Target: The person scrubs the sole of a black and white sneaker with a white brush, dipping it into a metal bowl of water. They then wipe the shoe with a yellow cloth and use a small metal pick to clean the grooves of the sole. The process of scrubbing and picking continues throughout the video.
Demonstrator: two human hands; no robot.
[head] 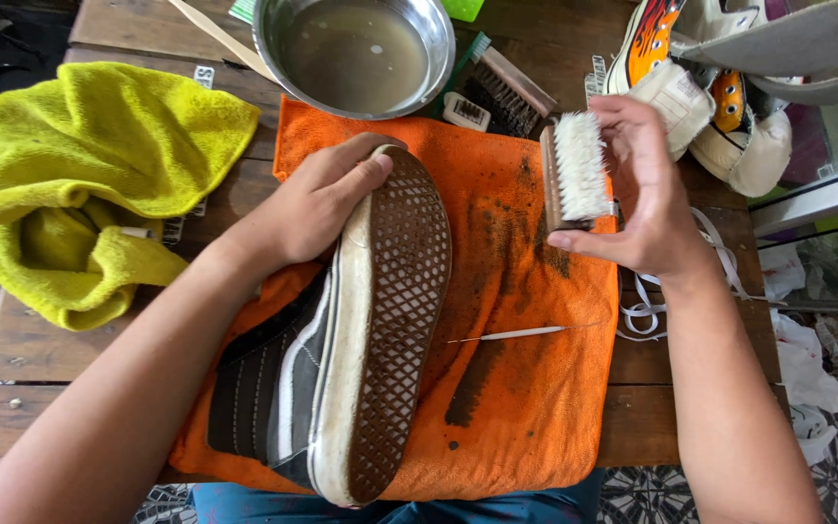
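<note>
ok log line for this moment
left hand: holds shoe sole up | right hand: holds brush | under: orange towel

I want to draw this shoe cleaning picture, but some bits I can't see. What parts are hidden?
All from the head camera:
- Shoe: turned on its side, so its far side is hidden, and the left hand covers the toe.
- Brush: the right hand hides its back.
- Bowl: top rim cut off by the picture's edge; cloudy water hides its bottom.
- Other shoes: partly cut off at the top edge.
</note>
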